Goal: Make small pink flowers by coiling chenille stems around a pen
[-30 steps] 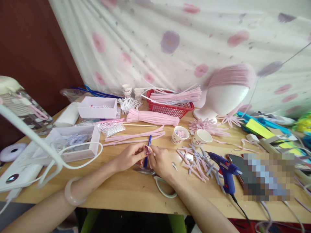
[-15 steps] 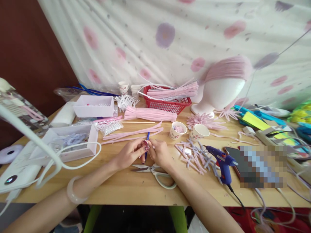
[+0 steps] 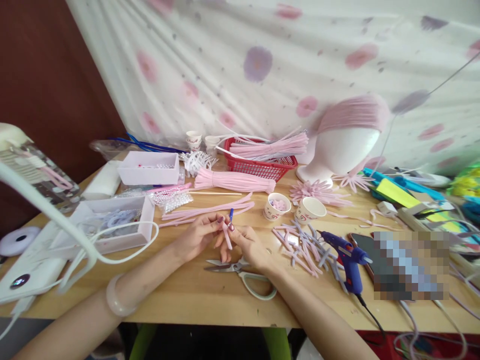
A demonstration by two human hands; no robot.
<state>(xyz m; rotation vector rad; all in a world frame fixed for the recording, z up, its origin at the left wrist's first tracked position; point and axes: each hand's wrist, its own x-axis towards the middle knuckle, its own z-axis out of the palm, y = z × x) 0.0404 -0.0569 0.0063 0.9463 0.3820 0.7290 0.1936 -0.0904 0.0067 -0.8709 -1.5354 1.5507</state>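
Observation:
Close together above the table's front half, my left hand (image 3: 198, 234) and my right hand (image 3: 250, 245) meet at the fingertips. A short piece of pale pink pipe cleaner (image 3: 227, 239) hangs between them, its top pinched by my left thumb and fingers. Just over my right thumb rises the end of a blue pen (image 3: 231, 215), held in my right hand; its lower part is hidden. Scissors (image 3: 242, 270) with pale handles lie partly open beneath my hands, partly covered by my right wrist. Long pink pipe cleaners (image 3: 210, 209) are spread behind my hands.
Cut pipe cleaner pieces (image 3: 303, 247) lie right of my hands, beside a blue glue gun (image 3: 347, 257). Behind stand two paper cups (image 3: 276, 212), a red basket (image 3: 258, 167) and a foam head (image 3: 345, 150). A white box (image 3: 144, 227) and a looping cable (image 3: 127, 260) are left.
The pink pipe cleaner piece now hangs visibly between my hands. The pen's lower end has gone out of sight. The whole scene sits slightly lower and further right in view.

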